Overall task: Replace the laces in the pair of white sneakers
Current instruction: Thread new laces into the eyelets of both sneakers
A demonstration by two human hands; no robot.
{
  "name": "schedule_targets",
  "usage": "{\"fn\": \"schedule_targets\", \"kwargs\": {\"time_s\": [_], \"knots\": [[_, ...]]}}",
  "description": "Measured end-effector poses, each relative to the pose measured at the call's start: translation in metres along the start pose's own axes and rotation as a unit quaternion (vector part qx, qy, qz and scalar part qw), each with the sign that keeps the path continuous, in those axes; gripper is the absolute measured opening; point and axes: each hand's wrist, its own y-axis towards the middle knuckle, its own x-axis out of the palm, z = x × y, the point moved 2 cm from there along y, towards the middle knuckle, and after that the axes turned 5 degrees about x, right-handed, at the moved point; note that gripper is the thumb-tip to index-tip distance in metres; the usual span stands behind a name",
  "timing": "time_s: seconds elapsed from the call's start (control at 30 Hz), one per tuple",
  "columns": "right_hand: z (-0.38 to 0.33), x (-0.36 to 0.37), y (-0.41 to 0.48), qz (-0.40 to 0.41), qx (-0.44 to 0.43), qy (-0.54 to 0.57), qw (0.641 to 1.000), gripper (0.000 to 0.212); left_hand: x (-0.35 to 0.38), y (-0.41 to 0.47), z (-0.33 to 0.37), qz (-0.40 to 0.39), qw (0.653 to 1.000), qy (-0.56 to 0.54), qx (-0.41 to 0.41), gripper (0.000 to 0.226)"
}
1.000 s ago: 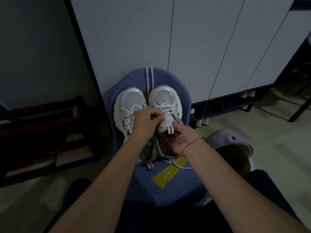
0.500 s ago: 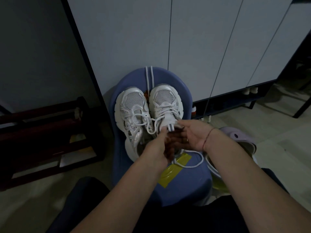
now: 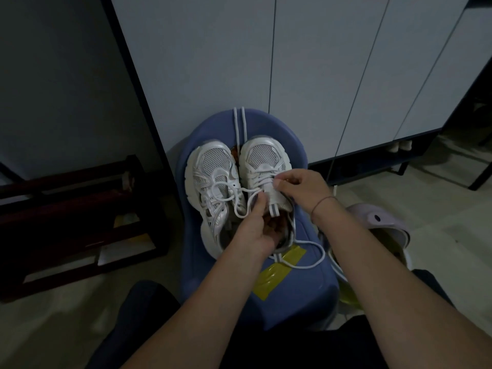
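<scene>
Here, the pair of white sneakers (image 3: 213,179) is sitting side by side on the blue stool (image 3: 300,288), toes pointing toward the stool's back. The right hand (image 3: 300,187) is pinching a white lace (image 3: 241,213) over the sneaker on the stool's right side, while the left hand (image 3: 255,227), fingers curled, is pinching a loop of it above the seat's middle, and yellow tape (image 3: 279,270) is lying on the seat's front
</scene>
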Motion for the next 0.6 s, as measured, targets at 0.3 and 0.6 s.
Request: {"fn": "schedule_targets", "kwargs": {"time_s": [0.3,0.6], "knots": [[0.011,0.009,0.009,0.007,-0.015,-0.015,1.0,0.012,-0.005,0.008,-0.001,-0.014,1.0,-0.005,0.014,0.03],[0.036,-0.05,0.029,0.201,0.12,0.094,0.968,0.042,-0.008,0.01,0.0,0.002,1.0,-0.017,0.016,0.022]]}}
